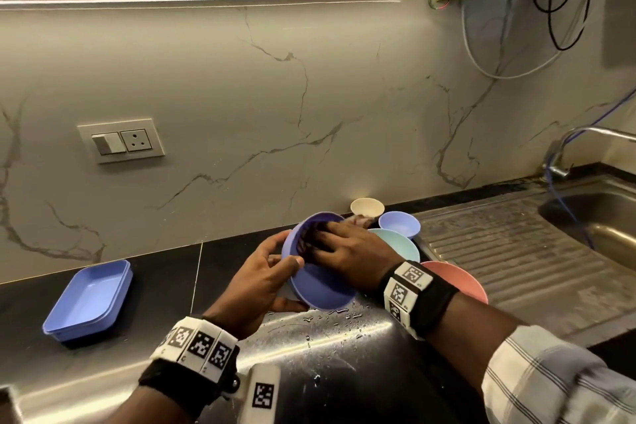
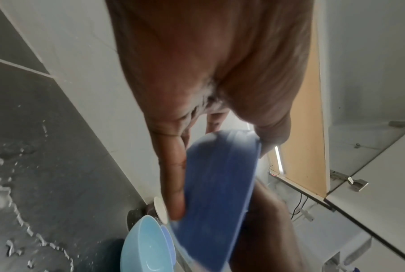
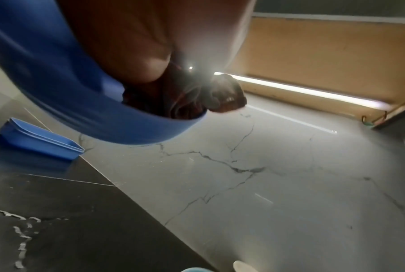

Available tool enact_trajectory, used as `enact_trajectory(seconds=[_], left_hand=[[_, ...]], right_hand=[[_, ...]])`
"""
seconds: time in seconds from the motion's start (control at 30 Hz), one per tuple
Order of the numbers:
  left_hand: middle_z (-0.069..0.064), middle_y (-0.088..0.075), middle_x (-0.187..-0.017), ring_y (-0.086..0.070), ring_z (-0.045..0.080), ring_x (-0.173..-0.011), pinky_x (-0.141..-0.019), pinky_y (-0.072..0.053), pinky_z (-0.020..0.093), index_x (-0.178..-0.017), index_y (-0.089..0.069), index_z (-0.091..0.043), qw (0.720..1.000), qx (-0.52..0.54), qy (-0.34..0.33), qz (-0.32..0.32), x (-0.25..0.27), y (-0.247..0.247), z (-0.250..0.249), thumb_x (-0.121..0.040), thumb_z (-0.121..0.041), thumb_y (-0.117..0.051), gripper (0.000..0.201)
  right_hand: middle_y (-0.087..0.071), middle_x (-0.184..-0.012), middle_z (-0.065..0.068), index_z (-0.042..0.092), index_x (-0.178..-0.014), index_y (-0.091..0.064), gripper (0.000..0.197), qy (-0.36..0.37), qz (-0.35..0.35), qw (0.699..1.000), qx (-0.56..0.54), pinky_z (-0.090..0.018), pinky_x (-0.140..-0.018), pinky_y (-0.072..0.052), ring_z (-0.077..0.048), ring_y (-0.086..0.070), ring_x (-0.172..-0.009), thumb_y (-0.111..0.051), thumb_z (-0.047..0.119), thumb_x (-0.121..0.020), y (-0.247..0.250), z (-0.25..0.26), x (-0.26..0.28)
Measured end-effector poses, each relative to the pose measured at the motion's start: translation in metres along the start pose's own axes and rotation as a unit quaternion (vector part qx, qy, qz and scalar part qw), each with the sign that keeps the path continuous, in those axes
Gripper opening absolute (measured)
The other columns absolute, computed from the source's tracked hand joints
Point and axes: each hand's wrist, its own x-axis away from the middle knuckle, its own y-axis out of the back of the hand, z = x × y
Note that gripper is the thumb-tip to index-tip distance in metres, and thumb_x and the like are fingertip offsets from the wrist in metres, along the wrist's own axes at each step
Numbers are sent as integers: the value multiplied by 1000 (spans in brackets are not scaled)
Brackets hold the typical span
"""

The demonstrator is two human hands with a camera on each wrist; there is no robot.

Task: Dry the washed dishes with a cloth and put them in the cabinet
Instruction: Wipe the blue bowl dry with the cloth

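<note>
Gripping the blue bowl (image 1: 321, 286), left hand (image 1: 256, 282); right hand (image 1: 354, 251) presses dark cloth (image 1: 309, 234) inside.

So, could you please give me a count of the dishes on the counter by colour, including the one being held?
Blue or purple-blue: 3 – the held bowl, a small bowl, the rectangular tray
Teal: 1 – bowl
Pink: 1 – bowl
Cream: 1 – cup
Total: 6
</note>
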Motion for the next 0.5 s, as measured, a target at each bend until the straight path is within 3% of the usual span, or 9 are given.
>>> enact_trajectory(seconds=[0.07,0.17,0.3,0.4,0.5], left_hand=[[20,-65,-122,-70,40,-104,-79,-55,68,-137,-51,-28,1000,13,-12,-14,1,2,6,-92,-5,-64,51],[22,-66,-118,-70,43,-102,-76,-53,72,-138,-51,-24,998,22,-37,-40,3,0,11,-89,-4,-66,55],[20,-67,-117,-70,41,-102,-73,-53,73,-137,-52,-22,997,29,-46,-62,5,-5,14,-82,-13,-71,60],[18,-67,-118,-69,40,-105,-74,-52,74,-135,-53,-25,996,50,-42,-60,7,-7,14,-82,-14,-72,57],[17,-69,-118,-69,41,-106,-77,-53,73,-137,-52,-28,995,79,-40,-42,10,-6,13,-86,-20,-67,54]], right_hand=[[-64,-124,-6,23,-124,-60,36,-99,86,989,-71,-50,-74,-56,-33,-63,-106,-43,27,-92,2,14,7],[-61,-128,2,35,-126,-51,34,-197,154,955,-162,-49,-82,-55,-29,-63,-108,-57,34,-93,2,35,13],[-61,-130,-2,27,-134,-49,43,-292,220,880,-304,-44,-96,-52,-27,-61,-113,-61,26,-92,10,48,6],[-65,-126,1,29,-133,-52,46,-353,184,802,-445,-40,-100,-51,-21,-61,-115,-60,15,-91,11,51,4],[-68,-120,-1,24,-123,-60,37,-381,71,700,-600,-40,-98,-54,-16,-65,-111,-63,6,-91,10,55,5]])
